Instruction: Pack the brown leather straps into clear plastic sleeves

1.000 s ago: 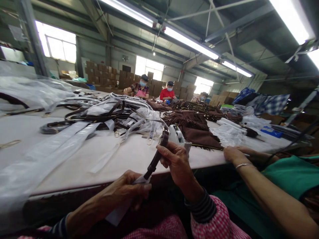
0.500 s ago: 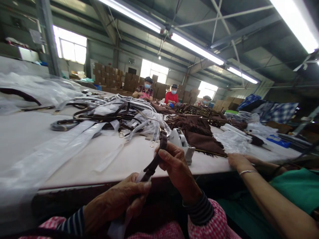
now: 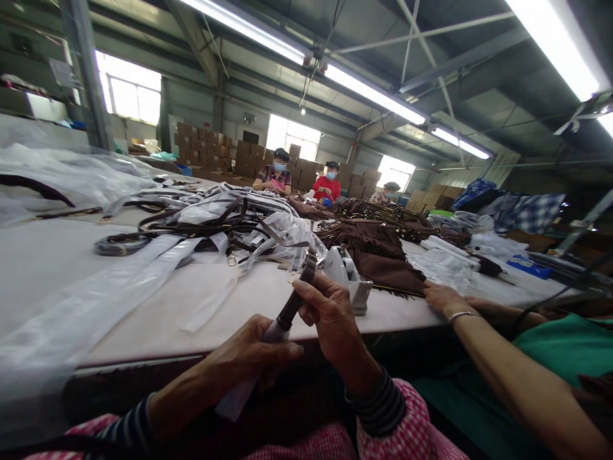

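Left hand (image 3: 251,358) closed around lower part of a dark brown leather belt (image 3: 290,311), with a white plastic sleeve (image 3: 234,399) sticking out below the grip. Right hand (image 3: 332,326) closed around upper part of same belt. Both hands shut on belt, nothing else held. Belt tilted, just above near edge of white table (image 3: 143,306), upper end pointing far and slightly right.

Just beyond right hand, a white-and-grey plastic device (image 3: 347,281) on table, exact kind unclear, between belt and a heap of brown fringed suede pieces (image 3: 378,255). Directly far of belt's upper end, a tangled pile of belts in clear plastic bags (image 3: 205,223), with a coiled belt (image 3: 119,245) at its left and long strips of clear plastic film (image 3: 119,278) across left part of table. Small metal ring (image 3: 232,260) at pile's near edge.

On right, a co-worker's hand (image 3: 443,299) on table just beside fringed suede, metal bangle (image 3: 462,315) on wrist, green garment (image 3: 565,348) below. Further right, white rolled plastic (image 3: 445,246) and a blue item (image 3: 527,267). At far end, three masked co-workers (image 3: 306,182) seated, stacked cardboard cartons (image 3: 205,150) behind them.
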`<state>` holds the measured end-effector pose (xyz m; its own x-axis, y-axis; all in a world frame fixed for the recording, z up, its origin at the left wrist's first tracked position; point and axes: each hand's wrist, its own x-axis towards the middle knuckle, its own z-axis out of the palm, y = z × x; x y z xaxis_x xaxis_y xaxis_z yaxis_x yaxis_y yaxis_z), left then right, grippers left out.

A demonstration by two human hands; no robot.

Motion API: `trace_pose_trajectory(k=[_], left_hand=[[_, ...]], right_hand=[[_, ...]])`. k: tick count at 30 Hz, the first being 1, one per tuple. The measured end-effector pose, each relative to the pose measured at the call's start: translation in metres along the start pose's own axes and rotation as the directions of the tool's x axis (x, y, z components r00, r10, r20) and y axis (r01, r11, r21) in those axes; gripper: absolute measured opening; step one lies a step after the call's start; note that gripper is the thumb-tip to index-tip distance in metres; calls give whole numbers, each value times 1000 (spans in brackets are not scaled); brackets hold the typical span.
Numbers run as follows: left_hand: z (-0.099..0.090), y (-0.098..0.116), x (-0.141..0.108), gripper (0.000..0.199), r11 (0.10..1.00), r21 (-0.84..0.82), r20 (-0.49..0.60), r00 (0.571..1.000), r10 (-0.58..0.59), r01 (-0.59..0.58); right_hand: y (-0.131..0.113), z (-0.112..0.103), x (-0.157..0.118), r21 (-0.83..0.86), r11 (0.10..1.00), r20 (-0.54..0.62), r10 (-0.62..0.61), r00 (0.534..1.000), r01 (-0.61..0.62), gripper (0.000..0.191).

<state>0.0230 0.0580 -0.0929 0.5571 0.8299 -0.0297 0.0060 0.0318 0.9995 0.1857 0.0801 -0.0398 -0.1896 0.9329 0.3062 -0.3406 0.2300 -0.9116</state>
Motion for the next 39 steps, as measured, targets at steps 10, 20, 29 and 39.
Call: trace_pose_trajectory(k=[10,20,29,39], left_hand=[[14,-7,10,47,998,-33,-345,938,46,-60],[25,-9,-6,47,951,-303,-213,977,-1,-65],[11,-22,-2,65,997,-77,-166,986,3,-16],[12,-31,-12,51,889,-447,-158,987,30,-99]], right_hand=[[6,12,-5,-44,999,-126,-27,992,21,25],[7,-6,-11,57,998,-17,-4,1000,5,20],[2,-14,-13,67,997,70,20,997,-25,19],[-7,-14,-21,8,999,147,43,988,-44,23]])
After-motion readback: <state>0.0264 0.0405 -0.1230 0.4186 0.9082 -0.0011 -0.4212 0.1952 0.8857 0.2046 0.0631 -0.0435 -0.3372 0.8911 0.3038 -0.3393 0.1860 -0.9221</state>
